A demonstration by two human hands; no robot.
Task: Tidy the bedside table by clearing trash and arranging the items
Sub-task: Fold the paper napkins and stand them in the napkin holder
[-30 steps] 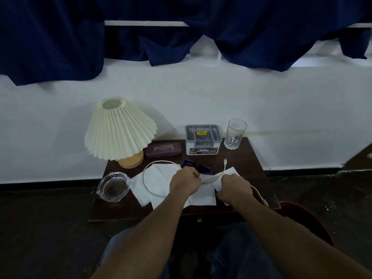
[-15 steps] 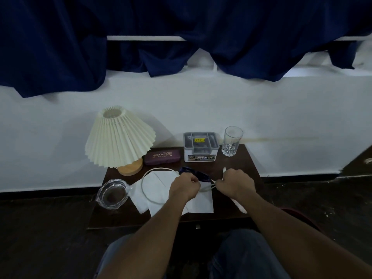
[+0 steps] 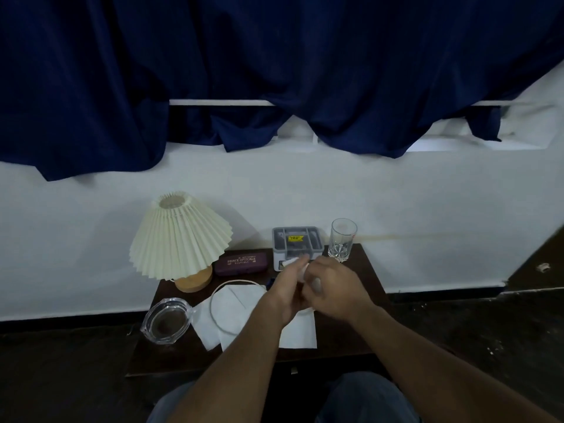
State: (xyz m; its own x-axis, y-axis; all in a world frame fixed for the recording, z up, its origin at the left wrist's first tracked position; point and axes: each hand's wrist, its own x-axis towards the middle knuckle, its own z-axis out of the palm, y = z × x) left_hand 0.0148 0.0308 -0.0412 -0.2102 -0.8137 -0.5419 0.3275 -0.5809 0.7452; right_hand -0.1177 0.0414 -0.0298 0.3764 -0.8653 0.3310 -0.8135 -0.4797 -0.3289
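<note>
My left hand [image 3: 288,290] and my right hand [image 3: 331,285] meet above the middle of the dark bedside table [image 3: 370,325], both closed on a white charging cable [image 3: 232,282]. The cable's loop lies to the left over white tissue papers [image 3: 229,312]. A white bit of cable or paper [image 3: 293,263] pokes out above my left fingers. A dark blue object [image 3: 269,282] peeks out behind my left hand, mostly hidden.
At the table's back stand a pleated cream lamp [image 3: 180,236], a maroon glasses case [image 3: 241,263], a grey-white box [image 3: 297,245] and a drinking glass [image 3: 342,239]. A glass ashtray [image 3: 166,320] sits at the front left corner. Blue curtains hang above.
My hands have come together and moved toward the back of the table, gathering the cable's right end. The view has tilted up, showing more curtain.
</note>
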